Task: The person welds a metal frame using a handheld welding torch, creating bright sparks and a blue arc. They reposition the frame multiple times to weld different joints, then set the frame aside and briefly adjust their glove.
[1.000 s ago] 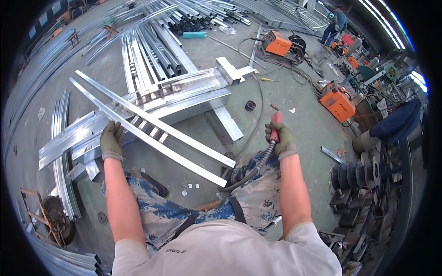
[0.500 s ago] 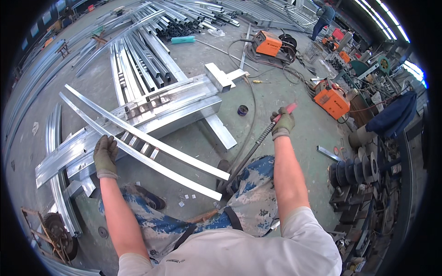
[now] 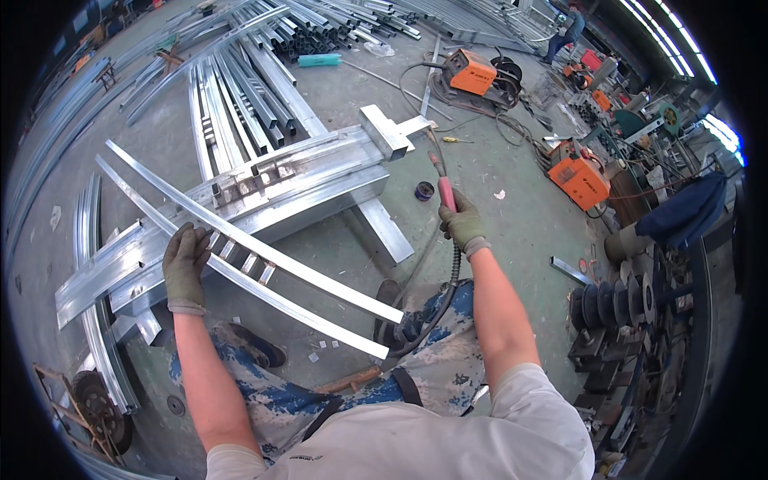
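My gloved left hand grips the near rail of a ladder-like metal frame, two long square tubes joined by short crosspieces. The frame lies slantwise across a stack of wide steel channels, its near end reaching over my knees. In my gloved right hand is a welding torch with a red handle, its neck pointing away from me. The torch's black cable bends down past my right knee. A small dark tin stands on the floor just left of the torch.
Two orange welding machines stand ahead and to the right, with cables on the floor. Piles of metal tubing fill the far left. Black reels and scrap line the right side. Another person is far off at upper right.
My right hand has swung the torch inward to the left, and its tip now points forward rather than outward to the right. My left hand stays on the frame, which has barely shifted.
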Available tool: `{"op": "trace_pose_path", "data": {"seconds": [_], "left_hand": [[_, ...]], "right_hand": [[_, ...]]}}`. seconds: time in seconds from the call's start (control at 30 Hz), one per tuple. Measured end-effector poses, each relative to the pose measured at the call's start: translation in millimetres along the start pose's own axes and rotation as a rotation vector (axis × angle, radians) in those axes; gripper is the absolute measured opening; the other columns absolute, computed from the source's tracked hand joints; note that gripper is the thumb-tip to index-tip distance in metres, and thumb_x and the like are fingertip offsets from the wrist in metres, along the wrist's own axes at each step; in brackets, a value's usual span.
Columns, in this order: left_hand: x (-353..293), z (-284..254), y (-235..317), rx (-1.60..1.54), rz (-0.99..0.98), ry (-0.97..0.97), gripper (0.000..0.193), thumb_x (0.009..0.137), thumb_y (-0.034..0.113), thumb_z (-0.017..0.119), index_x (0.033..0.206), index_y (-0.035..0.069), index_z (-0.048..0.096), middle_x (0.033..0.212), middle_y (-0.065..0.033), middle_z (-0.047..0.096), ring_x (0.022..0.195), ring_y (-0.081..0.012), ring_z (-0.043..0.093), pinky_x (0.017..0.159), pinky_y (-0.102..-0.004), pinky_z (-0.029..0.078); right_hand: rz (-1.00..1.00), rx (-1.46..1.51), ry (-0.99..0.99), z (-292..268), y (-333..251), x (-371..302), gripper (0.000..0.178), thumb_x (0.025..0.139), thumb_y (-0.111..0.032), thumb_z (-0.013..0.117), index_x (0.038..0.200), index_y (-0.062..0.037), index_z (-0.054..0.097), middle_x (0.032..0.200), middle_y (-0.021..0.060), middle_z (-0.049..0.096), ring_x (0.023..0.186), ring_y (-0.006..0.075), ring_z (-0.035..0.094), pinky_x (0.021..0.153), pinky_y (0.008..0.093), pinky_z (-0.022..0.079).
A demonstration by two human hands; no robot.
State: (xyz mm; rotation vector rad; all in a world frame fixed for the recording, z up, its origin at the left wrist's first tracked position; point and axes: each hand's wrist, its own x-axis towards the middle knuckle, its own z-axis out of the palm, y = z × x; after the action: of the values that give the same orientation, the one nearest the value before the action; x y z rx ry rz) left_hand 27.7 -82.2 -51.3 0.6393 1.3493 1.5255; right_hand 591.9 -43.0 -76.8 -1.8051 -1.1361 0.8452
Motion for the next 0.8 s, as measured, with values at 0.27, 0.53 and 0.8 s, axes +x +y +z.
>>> {"op": "trace_pose_path", "data": {"seconds": [0.27, 0.53, 0.8], "left_hand": [[-12.4, 8.6, 16.1, 0.060, 0.016, 0.063, 0.045, 0.101, 0.033, 0.072, 0.135, 0.005, 0.065, 0.120, -0.0059, 0.074, 0.105, -0.0147, 0.072, 0.086, -0.0270, 0.054], [-15.2, 12.2, 19.1, 0.022, 0.034, 0.004, 0.037, 0.104, 0.023, 0.068, 0.135, 0.002, 0.065, 0.118, -0.0088, 0.075, 0.104, -0.0172, 0.073, 0.089, -0.0286, 0.059], [-14.7, 21.3, 15.7, 0.090, 0.048, 0.013, 0.041, 0.104, 0.025, 0.067, 0.137, 0.001, 0.064, 0.122, -0.0120, 0.074, 0.111, -0.0226, 0.072, 0.097, -0.0358, 0.059]], "right_hand": [[-0.274, -0.367, 0.587, -29.2, 16.8, 46.3, 0.065, 0.095, -0.023, 0.067, 0.154, -0.0033, 0.048, 0.126, 0.0231, 0.069, 0.108, 0.0350, 0.071, 0.094, 0.0439, 0.056], [-0.062, 0.787, 0.856, -64.5, 15.9, 63.6, 0.048, 0.089, 0.005, 0.070, 0.133, -0.0010, 0.051, 0.085, 0.0165, 0.065, 0.052, 0.0267, 0.062, 0.043, 0.0412, 0.050], [0.544, 0.385, 0.086, -30.6, 61.2, 58.9, 0.025, 0.100, -0.007, 0.062, 0.124, -0.0011, 0.062, 0.081, 0.0108, 0.059, 0.061, 0.0236, 0.059, 0.050, 0.0356, 0.053]]}}
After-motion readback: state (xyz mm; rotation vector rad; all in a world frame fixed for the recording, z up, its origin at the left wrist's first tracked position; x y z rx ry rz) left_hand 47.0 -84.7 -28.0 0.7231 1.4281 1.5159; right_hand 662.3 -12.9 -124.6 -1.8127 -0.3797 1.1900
